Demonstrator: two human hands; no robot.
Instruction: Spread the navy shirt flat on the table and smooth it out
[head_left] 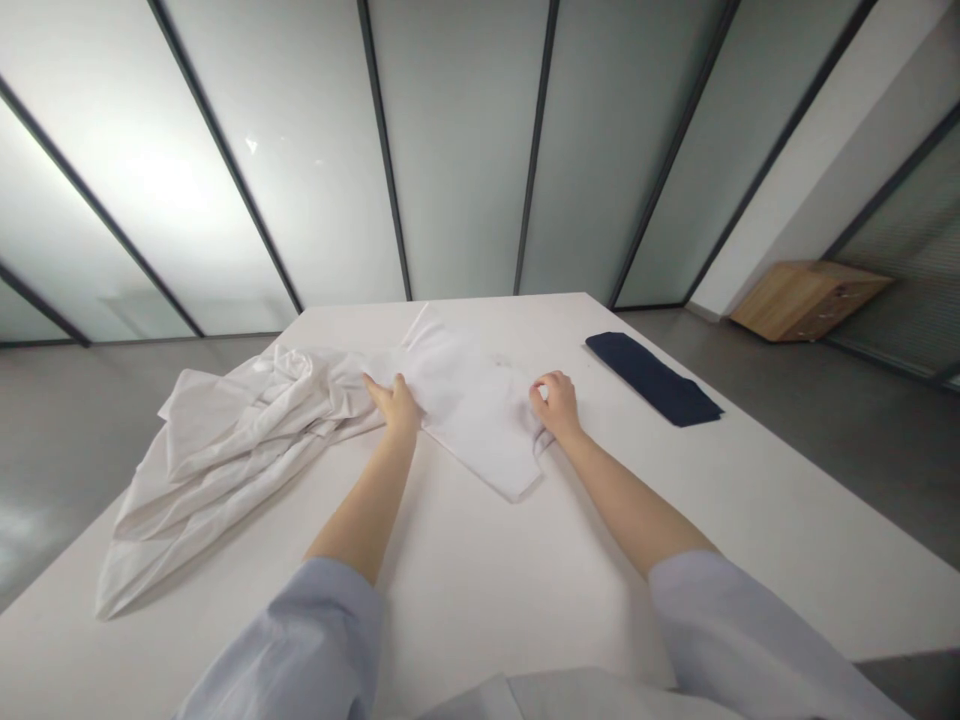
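Observation:
A thin white cloth (pixel 472 400) lies spread across the middle of the table, one corner pointing towards me. To its left is a large rumpled heap of white cloth (pixel 240 430); I cannot tell whether the two are one piece. My left hand (pixel 397 405) rests where the heap meets the flat part, thumb and forefinger spread apart, its other fingers partly hidden. At the right edge of the flat part, my right hand (pixel 556 402) is closed, thumb and fingertips curled together at the fabric, which bunches below the hand.
A dark navy folded cloth (pixel 652 378) lies flat on the right of the white table (pixel 510 600). Frosted glass panels (pixel 457 150) stand behind the far edge. A wooden cabinet (pixel 802 300) sits on the grey floor at the right.

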